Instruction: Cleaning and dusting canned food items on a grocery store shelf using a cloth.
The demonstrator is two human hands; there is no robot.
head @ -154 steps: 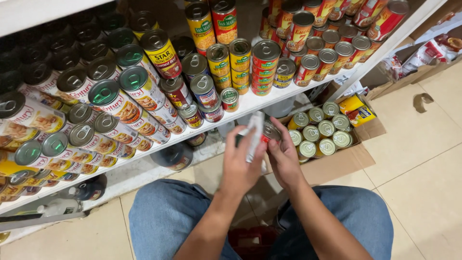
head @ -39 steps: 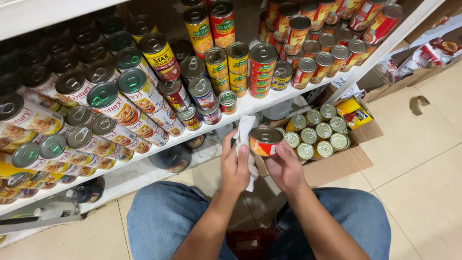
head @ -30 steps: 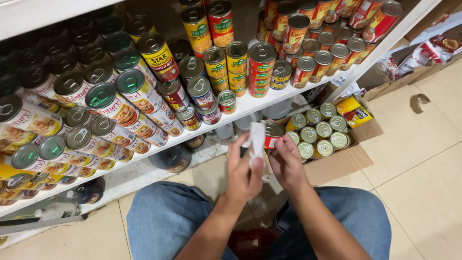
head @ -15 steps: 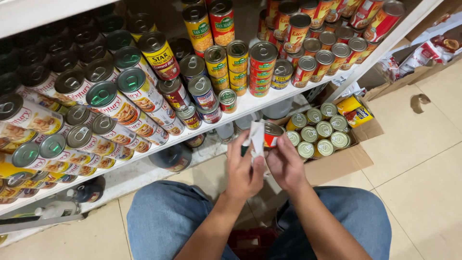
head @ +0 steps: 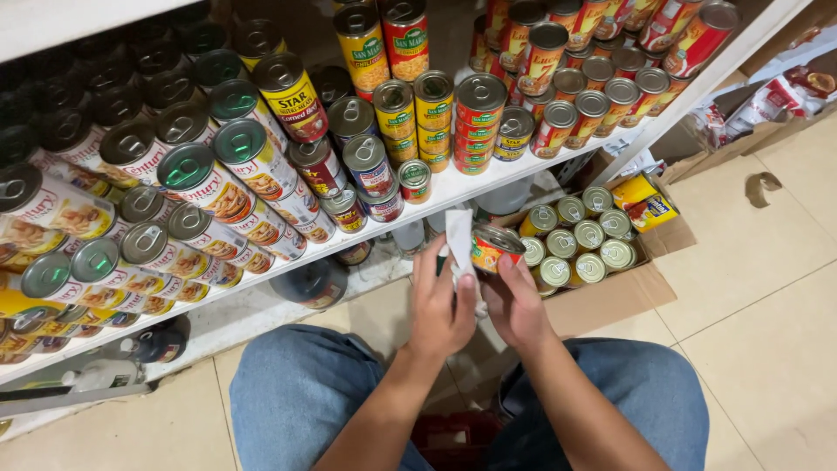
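Can (head: 495, 249), red-labelled, sits gripped in my right hand (head: 516, 301) at centre frame; my left hand (head: 443, 301) pinches a white cloth (head: 459, 237) against it. Carton of tins (head: 575, 246) lies at two o'clock, below the shelf (head: 453, 187).

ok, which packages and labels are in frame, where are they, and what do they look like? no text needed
Small round can with red-and-orange label: in right hand.
White cloth: in left hand, against that can.
Open brown cardboard box: on floor, holding silver-topped cans.
Green-lidded cans with pale labels: left on white shelf.
Red-and-yellow cans: shelf right.
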